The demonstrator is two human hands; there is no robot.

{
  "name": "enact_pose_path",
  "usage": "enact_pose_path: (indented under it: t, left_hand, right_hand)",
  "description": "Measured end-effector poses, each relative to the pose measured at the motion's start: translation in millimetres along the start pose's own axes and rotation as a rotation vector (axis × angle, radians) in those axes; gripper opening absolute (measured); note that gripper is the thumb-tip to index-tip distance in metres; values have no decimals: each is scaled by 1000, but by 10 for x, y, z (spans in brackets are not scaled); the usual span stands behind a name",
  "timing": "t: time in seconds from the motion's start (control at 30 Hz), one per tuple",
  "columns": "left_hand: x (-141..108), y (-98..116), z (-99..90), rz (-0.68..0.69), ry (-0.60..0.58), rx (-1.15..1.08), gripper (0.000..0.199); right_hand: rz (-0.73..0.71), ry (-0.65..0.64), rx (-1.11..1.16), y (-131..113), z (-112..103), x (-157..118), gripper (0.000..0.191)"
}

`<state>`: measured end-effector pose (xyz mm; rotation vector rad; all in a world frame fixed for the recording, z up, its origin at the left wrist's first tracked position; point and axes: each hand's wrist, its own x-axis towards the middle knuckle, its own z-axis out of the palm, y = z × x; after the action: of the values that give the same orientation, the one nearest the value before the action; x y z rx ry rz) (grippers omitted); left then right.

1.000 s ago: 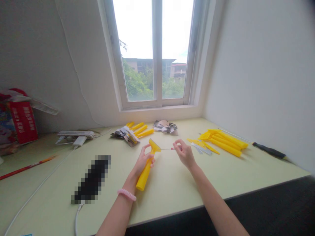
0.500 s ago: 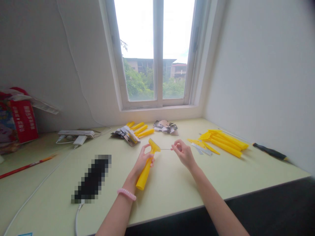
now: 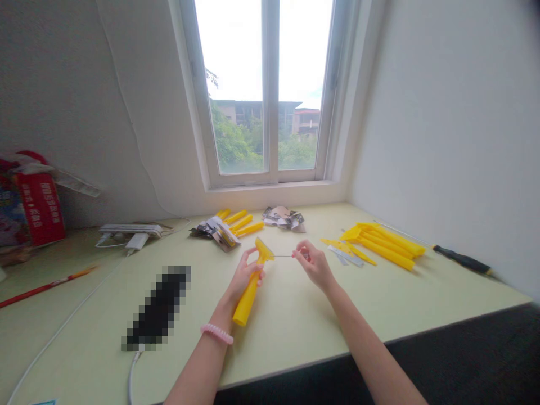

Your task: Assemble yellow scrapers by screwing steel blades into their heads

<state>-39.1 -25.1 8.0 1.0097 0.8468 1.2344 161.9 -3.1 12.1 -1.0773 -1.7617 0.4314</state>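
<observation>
My left hand (image 3: 244, 278) is closed around a yellow scraper (image 3: 246, 304), its wide head up and its handle pointing toward me. A thin metal rod (image 3: 283, 256) runs level from the scraper head to my right hand (image 3: 311, 263), whose fingers are pinched on its other end. The rod's tip meets the right side of the head; the exact contact is too small to make out. Right of my right hand lie flat yellow pieces (image 3: 358, 251) and grey metal strips (image 3: 352, 257), beside several yellow handles (image 3: 383, 244).
Packaged yellow scrapers (image 3: 230, 228) and crumpled packaging (image 3: 283, 218) lie near the window. At the right is a black-handled screwdriver (image 3: 462, 259). On the left are a pixelated dark object (image 3: 160, 309) with a white cable, a power strip (image 3: 130, 229), a red stick (image 3: 42, 287) and a red box (image 3: 41, 208).
</observation>
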Motion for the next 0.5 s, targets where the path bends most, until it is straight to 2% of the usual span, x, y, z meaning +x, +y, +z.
enact_pose_path:
  t: [0.13, 0.23, 0.33, 0.4, 0.5]
  left_hand:
    - [0, 5, 7, 3, 2, -13, 65]
    - [11, 13, -8, 29, 40, -55, 63]
    - [31, 22, -41, 75, 117, -117, 64]
    - [42, 25, -59, 85, 140, -153, 64]
    - [55, 16, -68, 67, 125, -165, 64]
  right_hand:
    - [5, 6, 8, 2, 0, 7, 18]
    - [29, 99, 2, 37, -22, 28, 21]
    - [87, 185, -148, 140, -37, 44, 25]
    - [139, 136, -341, 227, -27, 36, 24]
    - [200, -43, -616, 309, 16, -14, 26]
